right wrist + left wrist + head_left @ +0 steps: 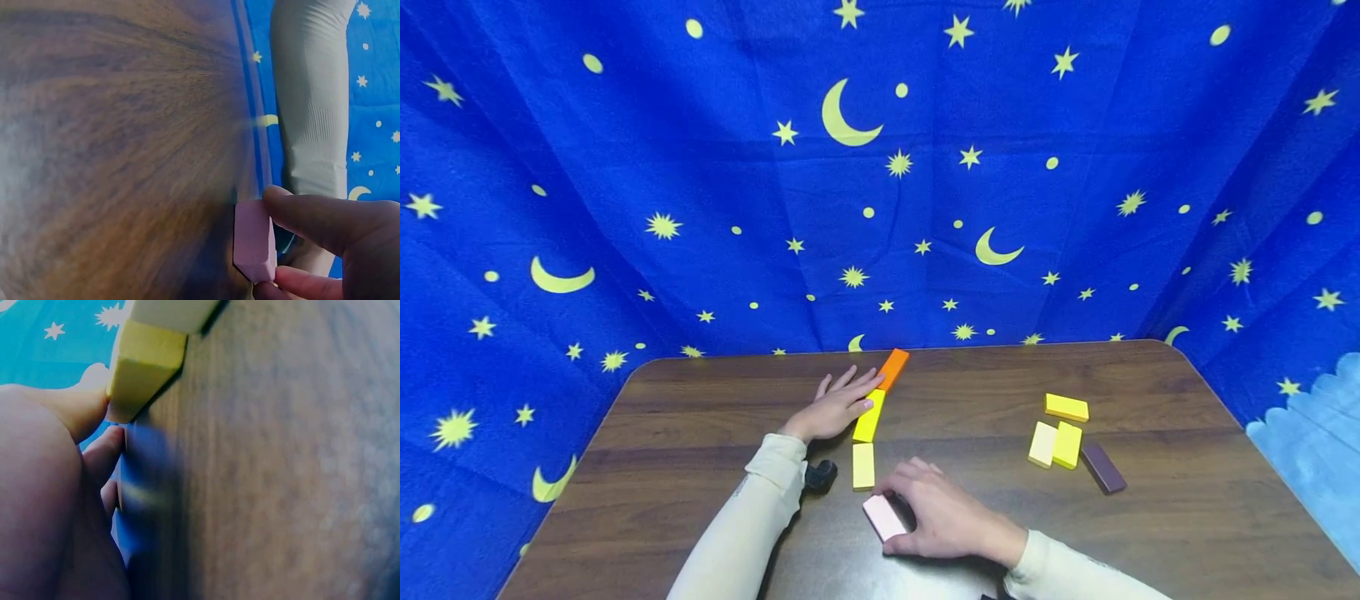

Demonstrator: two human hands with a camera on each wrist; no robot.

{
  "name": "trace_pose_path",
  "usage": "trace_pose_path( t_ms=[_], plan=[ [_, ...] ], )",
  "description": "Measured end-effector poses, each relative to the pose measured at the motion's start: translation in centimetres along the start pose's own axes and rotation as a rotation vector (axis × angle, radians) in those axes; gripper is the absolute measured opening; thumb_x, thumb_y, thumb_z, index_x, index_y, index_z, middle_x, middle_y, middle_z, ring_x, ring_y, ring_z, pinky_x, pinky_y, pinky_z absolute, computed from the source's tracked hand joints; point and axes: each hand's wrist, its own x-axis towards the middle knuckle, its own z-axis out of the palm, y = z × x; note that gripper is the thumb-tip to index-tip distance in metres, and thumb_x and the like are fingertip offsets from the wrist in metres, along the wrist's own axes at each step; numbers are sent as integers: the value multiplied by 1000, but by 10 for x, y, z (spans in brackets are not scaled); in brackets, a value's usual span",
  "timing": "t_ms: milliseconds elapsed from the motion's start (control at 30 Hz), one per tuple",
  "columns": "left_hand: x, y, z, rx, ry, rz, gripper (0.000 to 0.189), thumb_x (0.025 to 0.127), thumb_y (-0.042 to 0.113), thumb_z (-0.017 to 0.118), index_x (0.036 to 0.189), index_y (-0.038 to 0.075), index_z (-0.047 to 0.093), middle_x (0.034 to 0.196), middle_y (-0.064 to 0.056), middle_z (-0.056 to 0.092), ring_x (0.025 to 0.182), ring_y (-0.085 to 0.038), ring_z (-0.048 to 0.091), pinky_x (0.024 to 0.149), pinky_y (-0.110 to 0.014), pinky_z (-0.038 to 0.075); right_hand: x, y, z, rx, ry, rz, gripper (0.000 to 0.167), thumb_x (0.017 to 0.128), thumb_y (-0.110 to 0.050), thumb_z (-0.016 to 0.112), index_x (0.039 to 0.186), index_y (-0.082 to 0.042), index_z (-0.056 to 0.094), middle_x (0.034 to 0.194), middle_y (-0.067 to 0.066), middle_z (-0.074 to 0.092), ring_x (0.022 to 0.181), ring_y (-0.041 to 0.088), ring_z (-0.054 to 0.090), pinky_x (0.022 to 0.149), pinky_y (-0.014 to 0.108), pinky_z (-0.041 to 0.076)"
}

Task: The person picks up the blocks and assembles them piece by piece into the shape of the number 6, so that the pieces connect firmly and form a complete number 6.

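A pale pink block point(883, 517), flat and oblong, lies on the wooden table point(1187, 517) near its front edge, angled slightly, pinched at its side. Farther back, a bright yellow block point(869, 416) lies flat, end to end with an orange block point(893, 368) that nears the back edge.

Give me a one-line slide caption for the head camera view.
Right hand grips a pink block while left hand touches a yellow block.
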Motion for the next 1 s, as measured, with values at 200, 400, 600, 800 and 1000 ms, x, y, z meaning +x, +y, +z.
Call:
trace_pose_path(
  t_ms=[200,400,600,800,1000],
  plan=[
    [0,0,0,0,1,-5,53,110,35,37,160,21,28,167,-2,19,155,-31,2,118,-62,-7,-1,1,0,12,1,-23,54,77,-42,84,123,-19,68,112,-12,63,106,6,52,93,33,45],
    [1,0,0,-5,2,-10,53,110,35,37,160,21,29,167,-2,19,155,-31,2,118,-62,-7,1,3,-2,21,-20,-42,52,79,-40,83,125,-21,68,111,-13,63,105,5,50,92,31,45],
    [1,0,0,-5,-2,-12,52,110,35,36,160,22,28,167,-1,19,155,-29,2,118,-60,-7,4,5,-3,37,-42,-64,51,79,-38,82,126,-23,68,112,-13,63,105,5,50,91,29,44],
    [0,0,0,-12,-3,-10,52,110,34,37,160,21,29,167,-2,19,155,-30,2,118,-61,-8,6,6,-4,59,-58,-80,54,79,-37,81,129,-21,67,113,-12,63,104,4,49,88,25,44],
    [-1,0,-2,-14,-6,6,53,110,34,37,160,21,28,167,-4,19,155,-32,2,117,-62,-7,7,7,-3,78,-63,-92,55,80,-34,81,132,-20,67,116,-12,64,105,4,49,88,25,43]
  ],
)
